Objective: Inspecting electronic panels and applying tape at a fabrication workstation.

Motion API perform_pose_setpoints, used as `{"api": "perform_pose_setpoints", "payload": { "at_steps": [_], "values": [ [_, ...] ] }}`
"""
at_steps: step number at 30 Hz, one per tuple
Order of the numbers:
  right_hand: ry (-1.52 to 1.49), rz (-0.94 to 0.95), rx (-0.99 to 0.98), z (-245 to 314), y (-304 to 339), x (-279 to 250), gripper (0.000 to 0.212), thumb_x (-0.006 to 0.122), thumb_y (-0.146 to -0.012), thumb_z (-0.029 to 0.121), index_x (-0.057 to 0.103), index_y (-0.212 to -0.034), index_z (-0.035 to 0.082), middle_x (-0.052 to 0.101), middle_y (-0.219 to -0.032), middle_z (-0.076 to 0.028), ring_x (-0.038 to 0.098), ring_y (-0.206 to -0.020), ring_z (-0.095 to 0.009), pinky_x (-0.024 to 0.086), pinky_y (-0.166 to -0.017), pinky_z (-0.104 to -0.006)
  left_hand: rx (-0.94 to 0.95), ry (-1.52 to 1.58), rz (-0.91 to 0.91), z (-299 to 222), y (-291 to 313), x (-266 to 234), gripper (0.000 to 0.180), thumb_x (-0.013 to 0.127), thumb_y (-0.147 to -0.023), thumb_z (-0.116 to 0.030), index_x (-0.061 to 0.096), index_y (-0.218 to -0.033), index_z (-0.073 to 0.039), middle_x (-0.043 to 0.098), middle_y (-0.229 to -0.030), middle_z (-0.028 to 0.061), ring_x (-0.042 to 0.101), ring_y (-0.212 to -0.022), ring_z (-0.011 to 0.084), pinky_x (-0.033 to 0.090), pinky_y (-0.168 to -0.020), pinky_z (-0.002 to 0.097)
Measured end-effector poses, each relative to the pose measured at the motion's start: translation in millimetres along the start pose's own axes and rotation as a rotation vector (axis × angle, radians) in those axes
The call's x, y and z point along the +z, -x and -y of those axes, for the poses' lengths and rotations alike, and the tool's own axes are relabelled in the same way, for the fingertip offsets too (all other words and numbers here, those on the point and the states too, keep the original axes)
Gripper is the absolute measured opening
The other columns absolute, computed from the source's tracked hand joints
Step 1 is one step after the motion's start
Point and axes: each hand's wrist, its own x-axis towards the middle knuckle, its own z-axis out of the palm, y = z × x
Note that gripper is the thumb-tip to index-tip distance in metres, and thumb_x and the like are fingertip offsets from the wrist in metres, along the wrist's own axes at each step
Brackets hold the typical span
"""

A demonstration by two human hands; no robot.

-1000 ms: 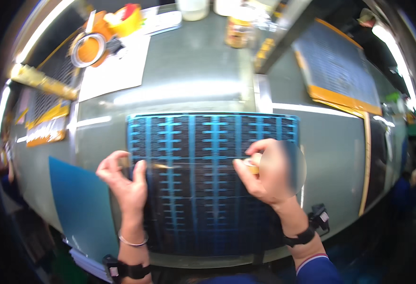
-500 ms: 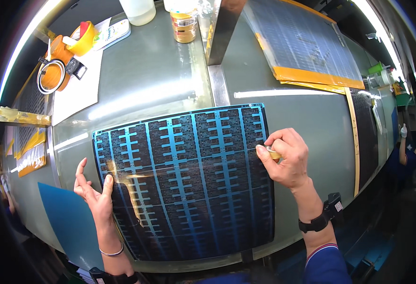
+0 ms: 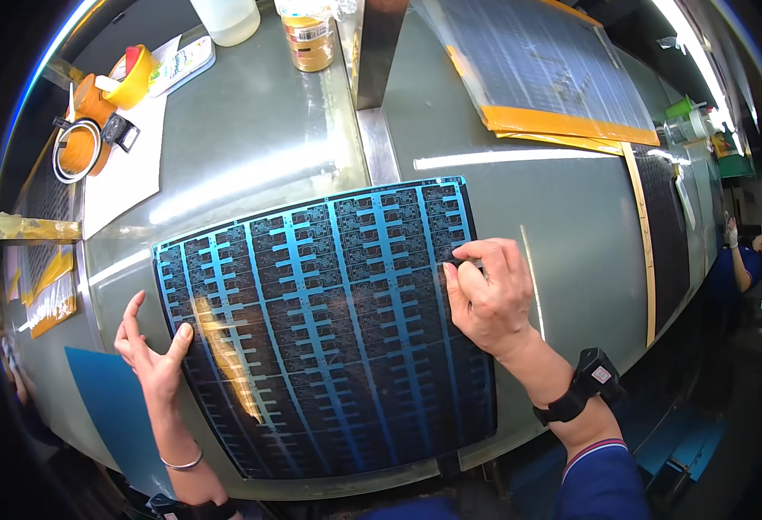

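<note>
The dark circuit-patterned panel (image 3: 325, 334) lies in front of me on the grey-green table (image 3: 572, 277). At the panel's left edge is my left hand (image 3: 151, 360), fingers spread outward past the border, with the thumb tip resting on it. My right hand (image 3: 494, 299) curls over the panel's right edge, index fingertip and thumb tip close together; I can't tell whether they pinch anything. Left of the panel is a plain blue sheet (image 3: 108, 403). Beyond the panel's upper left lies white paper (image 3: 136, 186); farther beyond its upper right, an orange-edged clear sheet (image 3: 554, 74); farther still beyond its top edge, a gold-coloured container (image 3: 312, 54).
</note>
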Motion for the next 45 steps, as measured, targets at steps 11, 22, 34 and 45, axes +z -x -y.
{"api": "perform_pose_setpoints", "payload": {
  "at_steps": [11, 22, 34, 45],
  "values": [
    [0.029, -0.048, 0.041, 0, 8, 6, 0.017, 0.072, -0.073, 0.009, 0.057, -0.065, 0.006, 0.057, -0.092, -0.002, 0.055, -0.086, -0.02, 0.047, -0.066, -0.0317, 0.563, -0.059, 0.124, -63, 50, 25, 0.047, 0.054, -0.087, -0.003, 0.049, -0.134, 0.0, 0.042, -0.144, 0.019, 0.034, -0.137, 0.0335, 0.019, -0.114, 0.0461],
    [-0.171, -0.009, 0.106, -2, 10, -2, 0.012, 0.067, -0.068, 0.006, 0.055, -0.066, 0.005, 0.058, -0.095, -0.007, 0.055, -0.09, -0.025, 0.046, -0.076, -0.0372, 0.666, 0.459, 0.184, -232, 74, 92, 0.014, 0.065, -0.082, -0.001, 0.063, -0.094, 0.005, 0.068, -0.088, 0.0167, 0.068, -0.08, 0.0272, 0.053, -0.072, 0.0339],
    [-0.364, -0.09, 0.009, -13, 13, 3, 0.015, 0.066, -0.06, -0.001, 0.053, -0.063, 0.006, 0.059, -0.083, -0.002, 0.057, -0.084, -0.021, 0.047, -0.081, -0.0388, -0.122, 0.68, 0.951, -258, 41, 99, 0.016, 0.064, -0.085, -0.005, 0.057, -0.086, 0.009, 0.068, -0.071, 0.0169, 0.069, -0.06, 0.0178, 0.056, -0.051, 0.0255],
    [-0.424, -0.023, -0.141, -24, 8, -1, 0.013, 0.068, -0.063, 0.001, 0.055, -0.064, 0.005, 0.059, -0.084, -0.002, 0.057, -0.086, -0.018, 0.047, -0.091, -0.0416, -0.163, 0.698, 0.941, -258, 37, 99, 0.014, 0.066, -0.082, -0.003, 0.059, -0.082, 0.009, 0.067, -0.069, 0.0166, 0.068, -0.059, 0.0181, 0.057, -0.051, 0.0263]
  ]
}}
